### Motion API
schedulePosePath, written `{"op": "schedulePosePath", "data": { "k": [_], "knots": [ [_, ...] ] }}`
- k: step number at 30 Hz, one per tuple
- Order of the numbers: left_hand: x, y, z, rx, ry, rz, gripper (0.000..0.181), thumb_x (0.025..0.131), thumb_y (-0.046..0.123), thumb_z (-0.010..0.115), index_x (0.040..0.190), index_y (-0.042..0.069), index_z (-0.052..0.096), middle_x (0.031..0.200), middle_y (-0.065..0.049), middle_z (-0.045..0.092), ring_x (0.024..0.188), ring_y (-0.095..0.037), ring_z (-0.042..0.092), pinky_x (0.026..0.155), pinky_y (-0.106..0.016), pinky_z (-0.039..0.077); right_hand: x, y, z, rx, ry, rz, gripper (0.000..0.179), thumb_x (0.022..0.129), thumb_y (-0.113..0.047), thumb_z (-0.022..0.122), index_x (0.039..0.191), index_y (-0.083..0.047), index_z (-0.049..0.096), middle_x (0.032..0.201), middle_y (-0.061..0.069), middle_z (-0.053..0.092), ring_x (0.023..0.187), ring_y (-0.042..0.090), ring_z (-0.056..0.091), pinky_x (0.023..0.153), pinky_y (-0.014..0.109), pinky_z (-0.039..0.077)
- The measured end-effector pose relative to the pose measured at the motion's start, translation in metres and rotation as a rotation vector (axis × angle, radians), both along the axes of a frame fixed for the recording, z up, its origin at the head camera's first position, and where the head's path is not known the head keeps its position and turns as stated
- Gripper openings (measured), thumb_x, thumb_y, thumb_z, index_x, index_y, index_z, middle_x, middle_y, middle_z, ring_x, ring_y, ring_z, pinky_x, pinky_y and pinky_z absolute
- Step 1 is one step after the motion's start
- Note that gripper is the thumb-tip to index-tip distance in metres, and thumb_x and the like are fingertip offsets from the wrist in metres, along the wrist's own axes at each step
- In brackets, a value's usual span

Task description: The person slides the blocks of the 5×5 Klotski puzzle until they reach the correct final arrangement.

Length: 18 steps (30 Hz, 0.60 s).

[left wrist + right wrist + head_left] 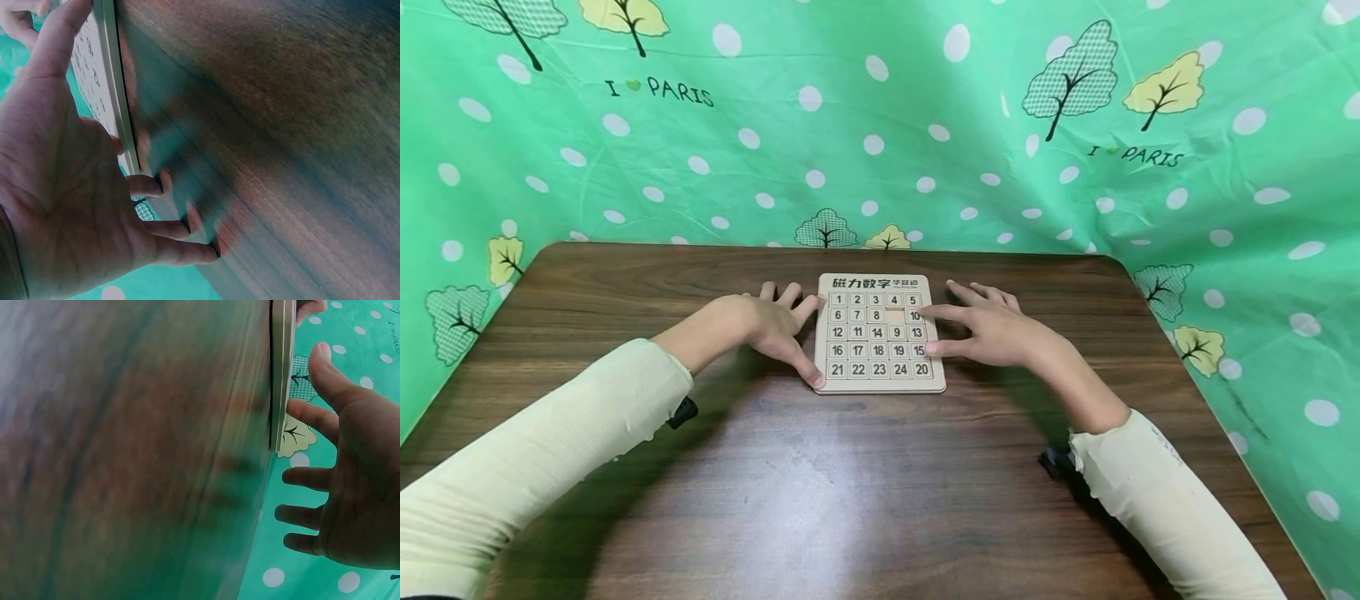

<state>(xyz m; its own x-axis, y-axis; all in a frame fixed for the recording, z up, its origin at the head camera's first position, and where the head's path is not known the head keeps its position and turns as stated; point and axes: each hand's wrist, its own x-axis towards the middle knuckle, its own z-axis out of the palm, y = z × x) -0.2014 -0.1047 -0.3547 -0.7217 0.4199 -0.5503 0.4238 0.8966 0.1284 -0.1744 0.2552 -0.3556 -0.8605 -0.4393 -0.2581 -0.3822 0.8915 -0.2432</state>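
Note:
A pale wooden number slide puzzle (880,387) lies flat on the table, black Chinese print along its top. Its numbered tiles fill the grid, except for one bare square (895,316) between the 8 and the 10. My left hand (752,321) is spread at the left side, thumb at the lower left corner and index fingertip by the upper left edge. From the right, my right hand (1000,332) reaches its index fingertip to tile 10 and its thumb to tile 15. The right wrist view shows the puzzle's edge (283,375) beside the extended index finger (315,417).
A dark wood-grain table (790,492) carries the puzzle near its far edge. Behind and at both sides hangs a green cloth (865,83) with white dots and printed trees. A small black device (1056,462) sits under the right sleeve cuff, another (683,412) under the left.

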Motion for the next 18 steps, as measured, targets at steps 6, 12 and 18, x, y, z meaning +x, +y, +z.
{"op": "schedulePosePath", "data": {
  "k": [6, 12, 18],
  "knots": [
    [0.002, 0.000, -0.002, 0.012, 0.020, -0.008, 0.143, 0.076, 0.096, 0.076, 0.182, 0.025, 0.010, 0.189, -0.025, 0.008, 0.170, -0.064, 0.012, 0.130, -0.086, 0.025, 0.005, -0.002, -0.004, -0.071, -0.006, 0.052, 0.072, 0.104, -0.063, 0.073, 0.169, -0.038, 0.054, 0.189, 0.021, 0.019, 0.171, 0.062, 0.016, 0.131, 0.086, 0.014],
    [0.003, -0.001, -0.003, 0.024, 0.037, -0.018, 0.143, 0.077, 0.095, 0.076, 0.182, 0.024, 0.010, 0.189, -0.026, 0.007, 0.170, -0.064, 0.012, 0.131, -0.084, 0.024, 0.016, -0.009, -0.004, -0.093, -0.022, 0.116, 0.069, 0.102, -0.061, 0.077, 0.165, -0.038, 0.060, 0.190, 0.019, 0.017, 0.172, 0.060, 0.016, 0.131, 0.087, 0.012],
    [0.003, 0.000, -0.002, 0.011, 0.042, -0.023, 0.144, 0.077, 0.096, 0.075, 0.182, 0.024, 0.009, 0.189, -0.024, 0.009, 0.170, -0.063, 0.015, 0.129, -0.085, 0.028, 0.022, -0.014, -0.003, -0.071, -0.007, 0.115, 0.067, 0.102, -0.063, 0.076, 0.162, -0.039, 0.062, 0.190, 0.019, 0.018, 0.172, 0.060, 0.015, 0.131, 0.087, 0.012]
  ]
}}
